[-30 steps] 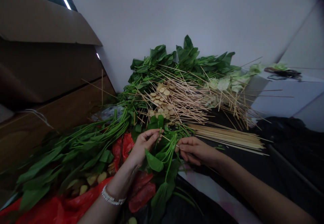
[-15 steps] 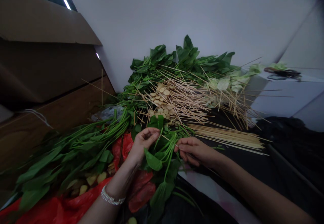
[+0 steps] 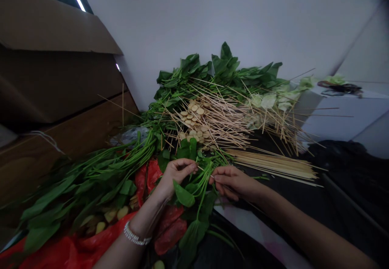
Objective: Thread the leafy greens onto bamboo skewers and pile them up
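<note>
My left hand [image 3: 179, 176] and my right hand [image 3: 234, 182] hover close together above the greens. A thin bamboo skewer [image 3: 205, 171] runs between them, pinched in both sets of fingertips. Just below, a leafy green bunch [image 3: 184, 194] with long stems lies against my left hand. Behind the hands, loose bamboo skewers [image 3: 219, 125] lie across round pale slices [image 3: 194, 117]. A neat bundle of skewers [image 3: 273, 165] lies to my right. A long pile of leafy greens [image 3: 91, 176] stretches left, beside red pieces [image 3: 170, 232] and yellow chunks [image 3: 121, 212].
A red plastic bag [image 3: 73, 248] lies at the lower left, and black cloth [image 3: 343, 180] covers the right side. Brown cardboard [image 3: 51, 78] rises at the left, with a white wall [image 3: 212, 13] behind the heap.
My left hand has shifted slightly right and down, bringing its fingertips nearer my right hand. The piles of greens and skewers have not visibly moved.
</note>
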Tool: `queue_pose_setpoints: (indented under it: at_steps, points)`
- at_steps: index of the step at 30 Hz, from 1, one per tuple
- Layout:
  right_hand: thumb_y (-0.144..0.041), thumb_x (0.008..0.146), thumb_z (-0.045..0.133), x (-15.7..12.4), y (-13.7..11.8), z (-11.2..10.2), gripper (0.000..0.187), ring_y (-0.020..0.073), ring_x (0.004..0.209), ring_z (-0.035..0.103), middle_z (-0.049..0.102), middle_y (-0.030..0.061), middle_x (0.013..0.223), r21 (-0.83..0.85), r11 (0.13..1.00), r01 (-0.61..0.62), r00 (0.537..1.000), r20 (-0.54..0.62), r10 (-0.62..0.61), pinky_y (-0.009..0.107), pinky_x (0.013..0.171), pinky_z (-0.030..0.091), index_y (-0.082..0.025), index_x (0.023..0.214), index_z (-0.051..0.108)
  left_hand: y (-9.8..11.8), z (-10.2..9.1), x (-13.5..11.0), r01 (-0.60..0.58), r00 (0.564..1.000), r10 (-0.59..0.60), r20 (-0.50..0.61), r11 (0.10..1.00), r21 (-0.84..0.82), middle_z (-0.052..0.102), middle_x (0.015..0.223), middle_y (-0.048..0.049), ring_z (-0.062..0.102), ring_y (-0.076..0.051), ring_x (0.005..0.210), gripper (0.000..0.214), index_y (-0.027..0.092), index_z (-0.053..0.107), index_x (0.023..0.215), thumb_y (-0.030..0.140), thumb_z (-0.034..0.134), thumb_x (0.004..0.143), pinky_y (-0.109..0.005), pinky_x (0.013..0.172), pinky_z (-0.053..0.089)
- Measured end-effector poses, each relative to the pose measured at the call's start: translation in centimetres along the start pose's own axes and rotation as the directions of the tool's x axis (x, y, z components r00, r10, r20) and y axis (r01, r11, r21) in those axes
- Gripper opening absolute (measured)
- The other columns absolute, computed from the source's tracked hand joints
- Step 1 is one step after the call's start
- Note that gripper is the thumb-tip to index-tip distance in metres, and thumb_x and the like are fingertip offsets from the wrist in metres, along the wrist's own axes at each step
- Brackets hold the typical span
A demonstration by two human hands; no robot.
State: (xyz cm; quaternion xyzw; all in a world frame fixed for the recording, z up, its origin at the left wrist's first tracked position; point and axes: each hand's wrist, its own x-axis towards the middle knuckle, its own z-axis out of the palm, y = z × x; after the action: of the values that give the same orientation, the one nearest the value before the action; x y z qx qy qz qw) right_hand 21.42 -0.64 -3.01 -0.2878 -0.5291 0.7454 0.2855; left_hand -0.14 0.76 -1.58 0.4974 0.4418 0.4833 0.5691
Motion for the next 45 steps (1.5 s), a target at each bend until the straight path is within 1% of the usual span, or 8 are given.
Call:
queue_pose_setpoints:
  at_steps: [7,14,19,23,29,33,37,45]
  points:
    - [-0.034,0.088,0.061,-0.5,-0.7,-0.7,0.022,0.0005,0.028,0.037,0.062,-0.0042,0.058,0.022,1.000,0.012,0.999,0.043,-0.013,0.013,0.030,0.021,-0.013,0.092,0.064,-0.8,-0.2,0.3,-0.027,0.994,0.026,0.102,1.000,0.004,0.072,0.067,-0.0045,0.059,-0.014,0.059,0.038,0.015,0.077,0.075,0.050,0.083,0.060,-0.023,0.059,0.045]
    - [-0.044,0.080,0.071,-3.0,-2.7,-3.4,0.037,0.0040,0.028,0.043,0.063,-0.0005,0.053,-0.007,0.989,-0.147,0.895,0.426,0.136,0.014,0.028,0.029,-0.008,0.086,0.068,-0.7,0.6,-0.6,-0.212,0.961,0.169,0.219,0.958,0.191,0.073,0.088,-0.0087,0.064,-0.018,0.077,0.032,0.018,0.074,0.103,0.042,0.060,0.088,-0.026,0.072,0.047]
    - [-0.044,0.081,0.071,-3.1,-2.7,-2.9,0.039,0.0043,0.031,0.048,0.065,0.0014,0.055,-0.047,0.981,-0.191,0.840,0.509,0.188,0.013,0.028,0.030,-0.006,0.088,0.070,-1.5,2.0,-1.9,-0.668,0.729,0.225,0.647,0.438,0.601,0.071,0.108,-0.0081,0.057,-0.022,0.097,0.028,0.025,0.070,0.115,0.023,0.051,0.094,-0.035,0.087,0.041]
    - [-0.041,0.082,0.071,-2.8,-2.4,-2.8,0.035,0.0039,0.031,0.048,0.065,0.0010,0.056,0.007,0.984,-0.176,0.851,0.503,0.149,0.012,0.028,0.031,-0.006,0.089,0.071,-1.4,2.4,-2.1,-0.713,0.697,0.163,0.698,0.260,0.651,0.070,0.102,-0.0070,0.055,-0.023,0.095,0.021,0.024,0.073,0.106,0.023,0.062,0.087,-0.035,0.081,0.041]
    - [-0.039,0.080,0.073,-2.8,-2.6,-2.9,0.034,0.0035,0.032,0.049,0.066,0.0008,0.058,0.034,0.985,-0.168,0.858,0.498,0.129,0.011,0.029,0.032,-0.007,0.090,0.070,-1.0,1.4,-1.5,-0.680,0.732,0.337,0.592,0.420,0.601,0.073,0.098,-0.0070,0.059,-0.021,0.092,0.022,0.024,0.075,0.103,0.023,0.055,0.092,-0.033,0.082,0.044]
    - [-0.036,0.078,0.075,-2.7,-2.3,-3.1,0.033,0.0037,0.032,0.049,0.067,0.0007,0.058,0.046,0.988,-0.146,0.867,0.486,0.106,0.011,0.030,0.035,-0.006,0.092,0.070,-0.8,0.3,-0.9,-0.505,0.862,0.430,0.269,0.681,0.530,0.074,0.087,-0.0068,0.064,-0.020,0.084,0.014,0.023,0.077,0.091,0.029,0.065,0.086,-0.030,0.079,0.047]
    - [-0.035,0.080,0.073,-2.2,-1.7,-3.2,0.030,0.0038,0.028,0.045,0.066,-0.0003,0.055,0.107,0.991,-0.078,0.912,0.409,0.027,0.012,0.027,0.031,-0.008,0.091,0.068,-0.3,-0.3,-0.2,-0.231,0.964,0.251,-0.086,0.952,0.199,0.073,0.083,-0.0047,0.064,-0.017,0.075,0.021,0.019,0.077,0.091,0.033,0.076,0.076,-0.026,0.070,0.047]
    - [-0.033,0.087,0.065,-0.8,-1.2,-2.2,0.021,0.0027,0.027,0.043,0.065,-0.0028,0.053,0.084,0.996,-0.020,0.988,0.156,0.007,0.011,0.028,0.024,-0.012,0.093,0.064,0.0,-0.2,0.3,0.106,0.994,-0.110,-0.001,0.957,-0.271,0.071,0.076,-0.0015,0.058,-0.006,0.063,0.035,0.016,0.077,0.091,0.032,0.087,0.062,-0.015,0.057,0.042]
